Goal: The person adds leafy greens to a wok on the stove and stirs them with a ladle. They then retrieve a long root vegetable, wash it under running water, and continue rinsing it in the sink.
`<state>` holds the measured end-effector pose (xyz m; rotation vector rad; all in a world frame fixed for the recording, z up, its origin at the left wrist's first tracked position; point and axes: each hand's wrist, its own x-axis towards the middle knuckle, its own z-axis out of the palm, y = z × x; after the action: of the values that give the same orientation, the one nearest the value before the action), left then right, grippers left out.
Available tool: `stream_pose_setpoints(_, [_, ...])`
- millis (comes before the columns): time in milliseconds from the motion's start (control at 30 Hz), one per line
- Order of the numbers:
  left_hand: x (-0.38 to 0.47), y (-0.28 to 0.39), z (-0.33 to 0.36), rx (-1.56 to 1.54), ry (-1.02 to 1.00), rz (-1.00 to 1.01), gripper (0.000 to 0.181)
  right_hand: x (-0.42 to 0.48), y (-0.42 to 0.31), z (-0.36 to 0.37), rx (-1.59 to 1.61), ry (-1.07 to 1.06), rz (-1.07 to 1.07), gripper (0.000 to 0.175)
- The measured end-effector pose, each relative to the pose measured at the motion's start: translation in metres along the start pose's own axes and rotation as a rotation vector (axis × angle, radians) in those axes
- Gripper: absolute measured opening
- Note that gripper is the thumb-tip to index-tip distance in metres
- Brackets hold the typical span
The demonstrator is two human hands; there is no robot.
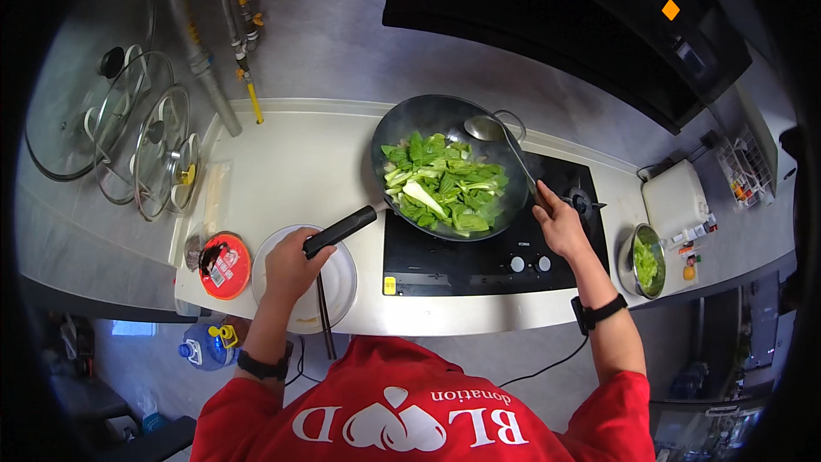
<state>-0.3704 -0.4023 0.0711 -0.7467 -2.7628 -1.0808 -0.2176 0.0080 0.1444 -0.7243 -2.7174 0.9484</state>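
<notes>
My left hand [292, 263] is closed around the black handle [340, 231] of a dark wok [442, 106]. Chopped leafy greens [442, 183] with pale stalks fill the middle of the wok, and faint steam hangs over them. In my right hand [561, 221] is a metal ladle [484, 128]; its bowl rests or hovers by the wok's far right wall, apart from the greens. The wok sits over the left part of a black gas hob [449, 269]. Below my left hand lies a white plate [346, 295] with dark chopsticks [322, 314] across its edge.
A red-lidded tub [226, 266] stands left of the plate. Glass pot lids [154, 160] hang on the left wall. To the right are a steel bowl of greens [646, 263] and a white plastic jug [677, 199]. A black range hood [545, 32] overhangs the hob.
</notes>
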Motion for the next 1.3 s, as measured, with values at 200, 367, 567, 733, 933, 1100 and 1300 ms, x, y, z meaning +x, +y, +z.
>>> stream_pose_setpoints(200, [-0.003,0.001,0.0,-0.007,-0.008,-0.015,0.032,0.02,0.004,0.004,0.871,-0.531,0.56,0.055])
stream_pose_setpoints(367, [-0.006,-0.003,0.003,0.002,-0.009,-0.009,0.032,-0.01,-0.031,-0.021,0.69,-0.513,0.513,0.052])
stream_pose_setpoints(567, [-0.007,-0.004,0.006,-0.01,0.026,0.001,0.031,-0.07,-0.069,-0.063,0.044,-0.363,0.141,0.052])
stream_pose_setpoints(733, [-0.007,-0.002,0.004,-0.024,-0.004,-0.04,0.031,-0.113,-0.091,-0.071,-0.167,-0.261,-0.092,0.054])
stream_pose_setpoints(933, [-0.007,-0.002,0.004,-0.031,0.005,-0.034,0.032,-0.129,-0.085,-0.054,-0.344,-0.33,-0.108,0.059])
stream_pose_setpoints(1100, [-0.006,-0.001,0.005,-0.027,-0.018,-0.062,0.032,-0.115,-0.072,-0.016,-0.481,-0.34,-0.154,0.057])
stream_pose_setpoints(1300, [-0.007,0.003,0.0,-0.005,-0.084,-0.138,0.034,-0.082,-0.082,0.021,-0.663,-0.213,-0.203,0.057])
